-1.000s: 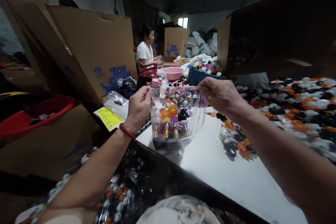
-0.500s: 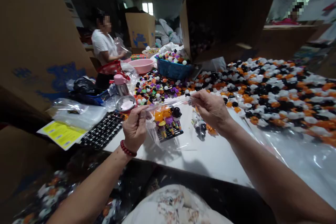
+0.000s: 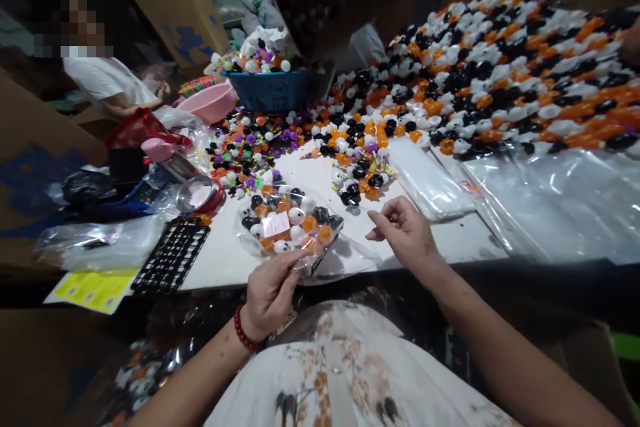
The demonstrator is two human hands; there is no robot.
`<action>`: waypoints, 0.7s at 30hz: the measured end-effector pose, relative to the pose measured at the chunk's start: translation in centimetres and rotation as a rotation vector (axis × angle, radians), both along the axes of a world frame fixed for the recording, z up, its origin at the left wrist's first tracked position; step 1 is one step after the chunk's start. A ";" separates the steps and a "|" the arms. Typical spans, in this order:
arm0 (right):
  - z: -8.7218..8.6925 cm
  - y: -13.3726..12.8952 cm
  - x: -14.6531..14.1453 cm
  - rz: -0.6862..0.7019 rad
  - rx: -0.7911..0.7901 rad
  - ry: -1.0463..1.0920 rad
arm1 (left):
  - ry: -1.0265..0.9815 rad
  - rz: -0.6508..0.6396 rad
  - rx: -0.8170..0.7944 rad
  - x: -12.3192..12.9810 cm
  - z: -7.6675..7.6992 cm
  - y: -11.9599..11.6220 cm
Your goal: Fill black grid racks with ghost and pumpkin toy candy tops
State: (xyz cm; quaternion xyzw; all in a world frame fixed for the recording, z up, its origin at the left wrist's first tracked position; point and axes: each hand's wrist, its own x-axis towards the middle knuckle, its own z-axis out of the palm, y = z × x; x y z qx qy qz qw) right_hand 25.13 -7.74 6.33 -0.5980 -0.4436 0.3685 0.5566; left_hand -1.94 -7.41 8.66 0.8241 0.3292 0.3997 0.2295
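A clear plastic bag (image 3: 287,221) full of orange, black and white figures, with a small white label inside, lies on the white table top (image 3: 220,257). My left hand (image 3: 273,293), with a red bead bracelet at the wrist, pinches the bag's near edge. To the right of the bag, my right hand (image 3: 405,233) hovers over the table, thumb and forefinger slightly apart, with nothing visible between them. Beyond it sits a small cluster of loose figures (image 3: 367,177). A stack of clear bags (image 3: 430,180) lies behind and right of my right hand.
A large heap of figures (image 3: 500,80) covers the back right. Plastic sheeting (image 3: 565,200) lies at the right. Behind stand a blue basket (image 3: 270,92) and a pink basin (image 3: 210,103). Black grids (image 3: 173,257) and a metal flask (image 3: 175,167) are left. A person (image 3: 107,80) stands at back left.
The view has tilted down and turned right. Both hands were holding a clear bag up by its opening; now my left hand holds a filled bag on the table, and my right hand is off it.
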 end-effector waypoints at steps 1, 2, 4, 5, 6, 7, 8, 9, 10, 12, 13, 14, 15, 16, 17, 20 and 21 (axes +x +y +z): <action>-0.8 -0.5 -0.1 -0.006 -0.018 0.074 | 0.030 -0.014 0.000 0.2 0.0 -0.2; -1.5 -1.2 -0.2 -0.004 -0.027 0.109 | 0.054 -0.023 0.000 0.3 0.1 -0.4; -2.5 -2.5 -0.8 0.040 -0.038 0.065 | 0.117 -0.060 0.000 0.3 0.6 -0.6; -2.9 -3.1 -1.2 0.084 -0.043 0.004 | 0.154 -0.097 -0.001 0.1 0.9 -0.7; -3.3 -3.6 -1.6 0.139 -0.043 -0.065 | 0.181 -0.134 -0.001 -0.1 1.1 -0.7; -3.8 -3.9 -2.1 0.197 -0.031 -0.133 | 0.187 -0.162 0.003 -0.3 1.4 -0.6; -4.4 -3.9 -2.6 0.250 -0.005 -0.192 | 0.177 -0.169 0.015 -0.5 1.5 -0.5; -5.1 -3.7 -3.1 0.288 0.036 -0.242 | 0.165 -0.150 0.037 -0.6 1.5 -0.3; -5.8 -3.3 -3.6 0.308 0.086 -0.289 | 0.168 -0.108 0.071 -0.6 1.5 -0.1; -7.3 -2.0 -4.5 0.326 0.169 -0.369 | 0.250 0.002 0.157 -0.3 1.1 0.4; -7.9 -1.2 -4.8 0.341 0.193 -0.399 | 0.313 0.052 0.196 0.0 0.9 0.7; -8.5 -0.4 -5.1 0.362 0.207 -0.428 | 0.368 0.096 0.226 0.4 0.5 1.0; -8.9 0.2 -5.4 0.388 0.213 -0.458 | 0.402 0.132 0.250 0.9 0.2 1.3; -9.2 0.7 -5.6 0.416 0.211 -0.486 | 0.411 0.161 0.266 1.3 -0.1 1.7; -9.3 1.2 -5.8 0.435 0.202 -0.515 | 0.406 0.186 0.277 1.6 -0.4 2.0; -8.9 1.8 -6.1 0.452 0.143 -0.595 | 0.392 0.156 0.292 2.1 -0.8 2.8; -8.7 1.9 -6.3 0.460 0.115 -0.617 | 0.407 0.103 0.296 2.2 -0.8 3.1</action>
